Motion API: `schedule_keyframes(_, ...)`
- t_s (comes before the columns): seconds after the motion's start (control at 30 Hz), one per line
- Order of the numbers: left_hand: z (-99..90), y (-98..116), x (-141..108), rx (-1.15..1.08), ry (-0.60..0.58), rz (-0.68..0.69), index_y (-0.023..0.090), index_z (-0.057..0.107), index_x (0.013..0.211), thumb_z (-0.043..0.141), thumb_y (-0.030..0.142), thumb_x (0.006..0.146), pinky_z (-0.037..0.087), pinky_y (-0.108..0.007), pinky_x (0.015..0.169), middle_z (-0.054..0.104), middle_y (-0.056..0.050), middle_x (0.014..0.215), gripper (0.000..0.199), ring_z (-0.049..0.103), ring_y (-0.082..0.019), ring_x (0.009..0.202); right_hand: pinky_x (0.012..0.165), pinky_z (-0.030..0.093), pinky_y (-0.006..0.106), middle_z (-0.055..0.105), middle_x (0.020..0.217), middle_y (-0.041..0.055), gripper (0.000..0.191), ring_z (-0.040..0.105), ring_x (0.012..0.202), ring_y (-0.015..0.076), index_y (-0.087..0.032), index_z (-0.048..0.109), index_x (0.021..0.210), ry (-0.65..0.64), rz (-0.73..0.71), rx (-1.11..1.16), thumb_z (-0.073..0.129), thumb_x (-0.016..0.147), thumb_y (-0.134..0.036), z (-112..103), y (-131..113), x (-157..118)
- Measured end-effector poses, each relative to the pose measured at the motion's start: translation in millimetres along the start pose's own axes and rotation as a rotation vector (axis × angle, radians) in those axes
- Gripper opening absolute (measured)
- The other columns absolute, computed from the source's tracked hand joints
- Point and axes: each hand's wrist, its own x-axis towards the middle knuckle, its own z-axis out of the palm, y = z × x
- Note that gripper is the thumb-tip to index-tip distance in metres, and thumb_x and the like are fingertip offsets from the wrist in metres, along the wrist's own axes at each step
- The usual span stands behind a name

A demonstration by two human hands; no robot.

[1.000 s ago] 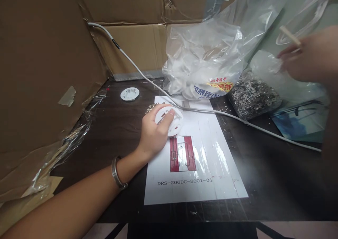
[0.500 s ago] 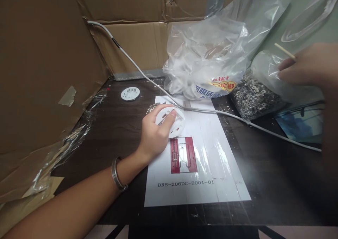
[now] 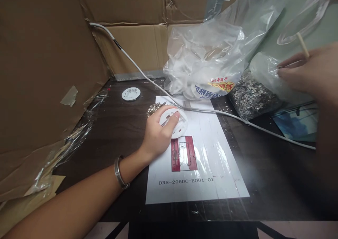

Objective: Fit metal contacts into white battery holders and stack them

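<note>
My left hand [image 3: 160, 133] grips a round white plastic disc [image 3: 182, 124] with slots, thumb pressed on its face, over a printed paper [image 3: 219, 186]. Behind the fingers lies a small heap of metal parts [image 3: 154, 109]. At the right, my right hand [image 3: 314, 69] is closed with a thin pale wooden stick [image 3: 302, 45] poking up from it. Its thumb and finger pinch together beside a clear bag of small metal parts [image 3: 255, 96]; something tiny may be between the tips, too small to name. Part of this hand is blurred.
Another white disc [image 3: 131, 94] lies at the back left. A plastic bag [image 3: 203, 62] of white pieces stands behind the paper. A grey cable [image 3: 148, 77] crosses the dark table [image 3: 105, 140]. Cardboard walls [image 3: 42, 55] rise at the left and back.
The stick in my right hand has swung to a steeper angle, and that hand's fingers have shifted beside the bag. My left hand with the disc appears slightly further right.
</note>
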Motion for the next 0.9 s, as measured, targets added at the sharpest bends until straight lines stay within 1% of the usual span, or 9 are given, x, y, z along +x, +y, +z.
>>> schedule_keyframes(0.1, -0.1, 0, 0, 0.003, -0.013, 0.002, 0.02, 0.066, 0.085, 0.061, 0.028, 0.084, 0.052, -0.03, 0.075, 0.068, -0.001, 0.083, 0.01, 0.064, -0.018, 0.08, 0.089, 0.036, 0.051, 0.055, 0.066, 0.0127, 0.015, 0.048, 0.105, 0.0356, -0.024, 0.071, 0.077, -0.016, 0.213, -0.164, 0.058, 0.073, -0.032, -1, -9, -7)
schedule_keyframes(0.2, 0.0, 0, 0, 0.004, -0.021, -0.002, 0.019, 0.066, 0.086, 0.06, 0.028, 0.084, 0.052, -0.029, 0.075, 0.068, -0.001, 0.082, 0.01, 0.064, -0.017, 0.08, 0.091, 0.035, 0.049, 0.049, 0.056, 0.0093, 0.014, 0.051, 0.095, 0.0325, -0.026, 0.072, 0.075, 0.042, 0.157, -0.132, 0.058, 0.076, -0.029, 1, -14, -12)
schedule_keyframes(0.3, 0.4, 0, 0, 0.011, -0.022, -0.003, 0.019, 0.066, 0.085, 0.061, 0.028, 0.084, 0.052, -0.031, 0.077, 0.068, -0.002, 0.083, 0.011, 0.064, -0.018, 0.08, 0.094, 0.034, 0.047, 0.045, 0.055, 0.005, 0.016, 0.053, 0.085, 0.0267, -0.021, 0.073, 0.08, 0.059, 0.141, -0.11, 0.057, 0.078, -0.021, 3, -16, -14)
schedule_keyframes(0.43, 0.7, -1, -1, 0.017, -0.027, -0.014, 0.019, 0.067, 0.086, 0.061, 0.03, 0.084, 0.053, -0.033, 0.077, 0.068, -0.002, 0.083, 0.012, 0.065, -0.019, 0.08, 0.096, 0.035, 0.046, 0.05, 0.058, 0.0055, 0.015, 0.055, 0.093, 0.0271, -0.019, 0.074, 0.082, 0.057, 0.206, -0.142, 0.06, 0.078, -0.02, 3, -20, -15)
schedule_keyframes(0.5, 0.9, -1, -1, 0.012, -0.031, -0.011, 0.02, 0.067, 0.087, 0.061, 0.029, 0.085, 0.052, -0.031, 0.077, 0.068, -0.002, 0.083, 0.011, 0.065, -0.018, 0.08, 0.093, 0.04, 0.044, 0.054, 0.058, 0.0072, 0.015, 0.057, 0.09, 0.0277, -0.02, 0.075, 0.085, 0.09, 0.243, -0.116, 0.062, 0.077, -0.023, 3, -20, -16)
schedule_keyframes(0.6, 1.2, -1, -1, 0.008, -0.032, 0.0, 0.02, 0.066, 0.086, 0.06, 0.027, 0.085, 0.052, -0.029, 0.076, 0.069, -0.001, 0.083, 0.01, 0.065, -0.017, 0.08, 0.08, 0.047, 0.039, 0.059, 0.061, 0.0075, 0.021, 0.061, 0.073, 0.0247, -0.02, 0.075, 0.09, 0.156, 0.226, -0.036, 0.063, 0.073, -0.025, 4, -14, -19)
schedule_keyframes(0.67, 1.4, -1, -1, 0.012, -0.033, 0.005, 0.02, 0.066, 0.086, 0.06, 0.027, 0.084, 0.053, -0.03, 0.075, 0.069, -0.001, 0.083, 0.01, 0.065, -0.017, 0.079, 0.077, 0.048, 0.04, 0.059, 0.061, 0.0076, 0.022, 0.061, 0.07, 0.0262, -0.022, 0.075, 0.089, 0.192, 0.134, -0.02, 0.064, 0.073, -0.031, 6, -8, -20)
schedule_keyframes(0.77, 1.7, -1, -1, 0.017, -0.032, 0.008, 0.019, 0.066, 0.086, 0.06, 0.029, 0.084, 0.054, -0.032, 0.075, 0.069, -0.002, 0.083, 0.011, 0.065, -0.018, 0.079, 0.081, 0.047, 0.046, 0.055, 0.057, 0.0088, 0.02, 0.06, 0.079, 0.0328, -0.027, 0.073, 0.084, 0.188, 0.044, -0.037, 0.062, 0.073, -0.041, 7, -4, -21)
schedule_keyframes(0.9, 1.9, -1, -1, 0.014, -0.036, 0.007, 0.019, 0.066, 0.086, 0.06, 0.028, 0.084, 0.053, -0.031, 0.074, 0.069, -0.002, 0.082, 0.011, 0.065, -0.018, 0.078, 0.084, 0.045, 0.049, 0.052, 0.056, 0.0094, 0.016, 0.059, 0.084, 0.0349, -0.029, 0.071, 0.081, 0.147, 0.16, -0.049, 0.061, 0.073, -0.038, 9, -10, -19)
